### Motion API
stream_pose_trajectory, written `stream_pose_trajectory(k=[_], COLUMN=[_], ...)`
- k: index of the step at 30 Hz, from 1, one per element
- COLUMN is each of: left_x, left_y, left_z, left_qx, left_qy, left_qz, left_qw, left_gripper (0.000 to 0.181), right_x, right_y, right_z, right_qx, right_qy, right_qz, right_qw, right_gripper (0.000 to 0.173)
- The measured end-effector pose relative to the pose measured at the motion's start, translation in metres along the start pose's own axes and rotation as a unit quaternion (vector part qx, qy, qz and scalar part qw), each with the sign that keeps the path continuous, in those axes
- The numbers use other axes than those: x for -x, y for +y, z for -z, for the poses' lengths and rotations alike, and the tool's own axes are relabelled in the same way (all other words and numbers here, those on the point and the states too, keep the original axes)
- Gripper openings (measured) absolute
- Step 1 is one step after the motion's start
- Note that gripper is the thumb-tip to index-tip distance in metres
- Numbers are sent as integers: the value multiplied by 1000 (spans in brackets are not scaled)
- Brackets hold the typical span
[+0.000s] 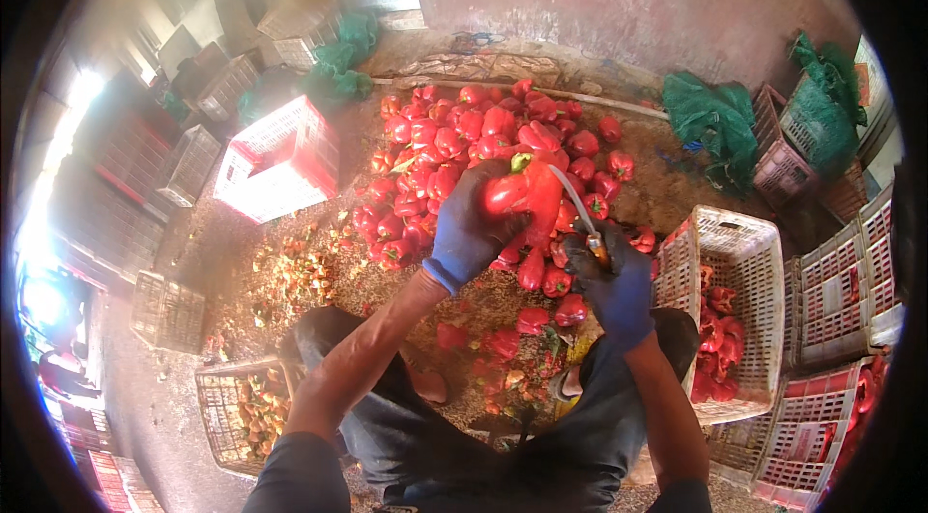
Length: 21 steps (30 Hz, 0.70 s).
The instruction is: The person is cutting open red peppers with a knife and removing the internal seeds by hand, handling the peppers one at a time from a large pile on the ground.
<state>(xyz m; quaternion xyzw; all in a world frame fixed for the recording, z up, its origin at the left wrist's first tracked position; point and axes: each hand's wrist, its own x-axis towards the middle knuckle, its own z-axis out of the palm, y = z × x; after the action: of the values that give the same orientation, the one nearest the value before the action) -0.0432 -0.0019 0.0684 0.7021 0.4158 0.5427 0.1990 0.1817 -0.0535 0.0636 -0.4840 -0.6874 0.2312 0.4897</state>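
My left hand [475, 226], in a blue glove with a dark palm, holds a red bell pepper [540, 197] with a green stem stub. In a matching glove, my right hand [612, 281] grips a knife [580, 205] with a curved blade and a brownish handle. The blade stands at the pepper's right side; whether it touches the flesh I cannot tell. Behind both hands a large heap of red bell peppers [435, 143] lies on the floor. A few more peppers [531, 321] lie on the floor between my legs.
At right, a white plastic crate [765, 310] holds red peppers; more crates [834, 288] stand beyond it. A crate [210, 411] of trimmings stands lower left, near scattered scraps [297, 263]. A pink-and-white crate [326, 150] stands left of the heap. Green netting [710, 118] lies by the wall.
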Motion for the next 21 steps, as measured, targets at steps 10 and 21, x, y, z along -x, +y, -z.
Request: stream_pose_trajectory(k=[10, 21], left_x=[27, 19], left_y=[24, 10], left_z=[-7, 60], left_qx=[2, 163], left_qy=[55, 189], left_qz=[26, 157], left_qw=[998, 956], left_gripper=[55, 47], right_x=[15, 27], right_y=[-20, -2], right_z=[-20, -31], right_qx=[-125, 19], right_qy=[-31, -139], right_qz=[-88, -57], right_qw=[988, 988], right_gripper=[12, 14])
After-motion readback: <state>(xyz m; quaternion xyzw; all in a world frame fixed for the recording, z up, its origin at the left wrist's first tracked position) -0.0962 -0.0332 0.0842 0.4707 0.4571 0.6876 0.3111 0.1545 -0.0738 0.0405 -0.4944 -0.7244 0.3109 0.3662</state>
